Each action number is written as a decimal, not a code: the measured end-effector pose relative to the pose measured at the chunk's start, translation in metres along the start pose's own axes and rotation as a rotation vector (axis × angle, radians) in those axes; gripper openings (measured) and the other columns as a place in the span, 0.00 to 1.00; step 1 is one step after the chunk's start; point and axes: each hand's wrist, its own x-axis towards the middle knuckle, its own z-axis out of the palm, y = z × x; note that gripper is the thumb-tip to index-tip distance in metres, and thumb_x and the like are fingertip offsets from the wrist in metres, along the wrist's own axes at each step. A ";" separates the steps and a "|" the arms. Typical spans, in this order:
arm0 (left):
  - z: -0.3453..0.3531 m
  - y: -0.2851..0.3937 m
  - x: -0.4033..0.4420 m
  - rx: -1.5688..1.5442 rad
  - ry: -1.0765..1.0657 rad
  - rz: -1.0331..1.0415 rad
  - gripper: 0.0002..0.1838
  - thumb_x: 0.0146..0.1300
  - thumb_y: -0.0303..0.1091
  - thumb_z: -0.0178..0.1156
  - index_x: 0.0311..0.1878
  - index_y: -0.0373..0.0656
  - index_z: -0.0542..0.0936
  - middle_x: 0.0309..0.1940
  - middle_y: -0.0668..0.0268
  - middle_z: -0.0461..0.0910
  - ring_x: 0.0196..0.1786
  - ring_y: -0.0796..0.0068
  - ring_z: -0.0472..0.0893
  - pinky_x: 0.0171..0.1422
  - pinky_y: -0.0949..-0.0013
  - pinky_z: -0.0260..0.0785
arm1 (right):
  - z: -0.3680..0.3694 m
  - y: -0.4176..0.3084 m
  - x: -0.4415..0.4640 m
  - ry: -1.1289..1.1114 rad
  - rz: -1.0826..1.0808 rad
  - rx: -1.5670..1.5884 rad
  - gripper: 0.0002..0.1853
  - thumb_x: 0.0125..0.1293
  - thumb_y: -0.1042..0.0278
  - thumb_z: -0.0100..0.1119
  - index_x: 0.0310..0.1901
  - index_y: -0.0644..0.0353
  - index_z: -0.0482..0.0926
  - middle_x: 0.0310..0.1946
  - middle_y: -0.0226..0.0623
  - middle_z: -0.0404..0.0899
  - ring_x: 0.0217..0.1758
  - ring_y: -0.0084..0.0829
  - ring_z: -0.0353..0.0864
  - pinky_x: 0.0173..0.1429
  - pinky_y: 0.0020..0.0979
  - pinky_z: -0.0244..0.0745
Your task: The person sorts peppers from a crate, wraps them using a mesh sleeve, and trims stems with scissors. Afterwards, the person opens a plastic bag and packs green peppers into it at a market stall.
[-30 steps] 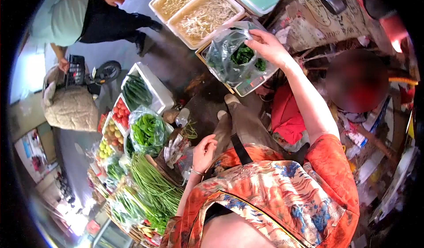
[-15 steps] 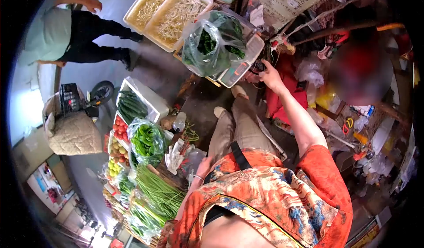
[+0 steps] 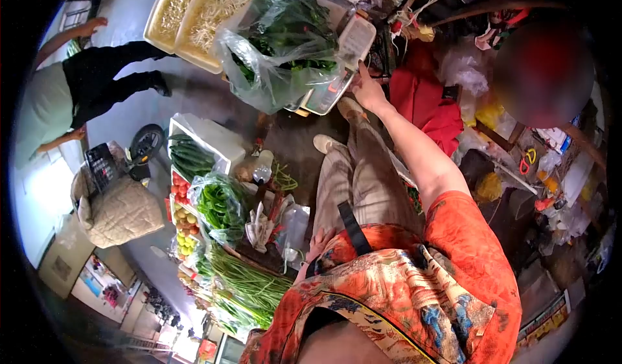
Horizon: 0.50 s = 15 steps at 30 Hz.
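Note:
My right hand (image 3: 369, 92) reaches forward with its index finger stretched out to the near edge of a pale weighing scale (image 3: 357, 40). Whether the fingertip presses on the scale I cannot tell. On the scale rests a clear plastic bag (image 3: 275, 82) of dark leafy greens (image 3: 288, 27). My left hand (image 3: 319, 242) hangs low beside my hip, fingers apart and holding nothing visible. Close to it are a clear plastic bag (image 3: 297, 225) and a bundle of long green beans (image 3: 253, 280).
Trays of bean sprouts (image 3: 223, 8) adjoin the scale. Cucumbers (image 3: 191, 155), tomatoes (image 3: 179, 188) and bagged greens (image 3: 217, 202) line the left. A person (image 3: 71, 92) stands beyond, near a padded scooter (image 3: 123, 205). Red cloth (image 3: 421, 105) and clutter lie right.
The view has shifted, bringing the scale closer. My right hand has moved from beside the scale to its edge. My left hand shows more of its fingers. The other person has shifted left.

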 end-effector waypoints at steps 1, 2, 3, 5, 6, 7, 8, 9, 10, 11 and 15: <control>0.035 0.003 -0.001 0.249 -0.067 0.109 0.33 0.71 0.58 0.39 0.76 0.62 0.50 0.77 0.68 0.41 0.77 0.56 0.46 0.78 0.56 0.35 | -0.002 -0.002 0.000 -0.004 0.008 0.001 0.42 0.61 0.72 0.52 0.74 0.51 0.44 0.44 0.48 0.80 0.50 0.48 0.78 0.57 0.40 0.70; 0.061 0.006 0.000 0.500 -0.136 0.218 0.33 0.71 0.58 0.40 0.76 0.64 0.49 0.78 0.66 0.37 0.78 0.54 0.42 0.79 0.53 0.34 | -0.009 -0.009 -0.001 -0.037 0.010 0.019 0.41 0.62 0.71 0.50 0.74 0.52 0.43 0.49 0.54 0.76 0.53 0.51 0.77 0.58 0.43 0.70; 0.042 0.003 0.001 0.500 -0.133 0.213 0.33 0.71 0.58 0.40 0.76 0.64 0.49 0.78 0.66 0.37 0.78 0.54 0.42 0.79 0.53 0.34 | -0.012 -0.013 -0.001 -0.068 0.011 0.038 0.40 0.63 0.70 0.49 0.75 0.52 0.43 0.55 0.60 0.73 0.55 0.54 0.75 0.60 0.46 0.69; -0.026 -0.009 0.000 0.069 -0.213 0.145 0.33 0.72 0.57 0.38 0.76 0.67 0.44 0.78 0.64 0.36 0.78 0.52 0.39 0.78 0.47 0.35 | -0.010 -0.010 0.005 -0.047 -0.025 -0.011 0.38 0.64 0.70 0.46 0.74 0.53 0.43 0.54 0.59 0.75 0.53 0.54 0.77 0.58 0.46 0.70; -0.005 -0.008 0.004 0.068 -0.209 0.142 0.33 0.72 0.57 0.38 0.76 0.67 0.44 0.78 0.64 0.36 0.78 0.52 0.39 0.78 0.47 0.35 | -0.010 -0.011 0.008 -0.037 -0.031 -0.026 0.38 0.63 0.71 0.45 0.74 0.52 0.43 0.53 0.59 0.75 0.53 0.54 0.77 0.58 0.46 0.70; 0.017 -0.005 0.007 -0.009 -0.276 0.170 0.32 0.72 0.56 0.37 0.76 0.67 0.45 0.78 0.64 0.36 0.78 0.51 0.39 0.78 0.46 0.35 | -0.010 -0.012 0.010 -0.027 -0.037 -0.042 0.38 0.63 0.71 0.44 0.74 0.52 0.44 0.53 0.59 0.75 0.53 0.53 0.77 0.58 0.45 0.70; 0.039 -0.003 0.008 -0.086 -0.343 0.198 0.31 0.73 0.55 0.36 0.76 0.66 0.46 0.78 0.64 0.35 0.78 0.50 0.38 0.78 0.45 0.35 | -0.016 -0.019 0.009 -0.059 0.004 -0.039 0.39 0.62 0.68 0.49 0.74 0.51 0.44 0.48 0.53 0.78 0.54 0.53 0.76 0.59 0.44 0.67; 0.046 -0.003 0.005 -0.086 -0.341 0.196 0.31 0.73 0.55 0.36 0.76 0.66 0.46 0.78 0.64 0.35 0.78 0.50 0.38 0.78 0.45 0.35 | -0.015 -0.018 0.010 -0.060 0.007 -0.038 0.39 0.62 0.68 0.49 0.74 0.51 0.44 0.48 0.53 0.78 0.54 0.53 0.76 0.59 0.44 0.67; 0.053 -0.003 0.000 -0.130 -0.224 0.179 0.30 0.73 0.55 0.36 0.76 0.66 0.47 0.78 0.64 0.34 0.78 0.50 0.38 0.77 0.44 0.35 | -0.014 -0.017 0.012 -0.049 0.001 -0.045 0.39 0.62 0.68 0.49 0.74 0.51 0.45 0.49 0.55 0.77 0.54 0.53 0.75 0.58 0.44 0.67; 0.057 -0.004 -0.003 -0.173 -0.107 0.162 0.29 0.73 0.54 0.35 0.76 0.66 0.49 0.78 0.64 0.34 0.78 0.50 0.38 0.77 0.44 0.35 | -0.014 -0.019 0.013 -0.038 -0.006 -0.052 0.39 0.62 0.68 0.49 0.74 0.51 0.45 0.49 0.57 0.77 0.54 0.54 0.75 0.58 0.45 0.67; 0.067 -0.003 -0.004 -0.130 -0.087 0.171 0.29 0.74 0.52 0.36 0.76 0.65 0.48 0.78 0.64 0.34 0.78 0.51 0.39 0.77 0.45 0.36 | -0.018 -0.030 0.011 -0.034 -0.017 -0.180 0.39 0.62 0.69 0.49 0.74 0.50 0.45 0.49 0.60 0.76 0.54 0.56 0.75 0.57 0.45 0.68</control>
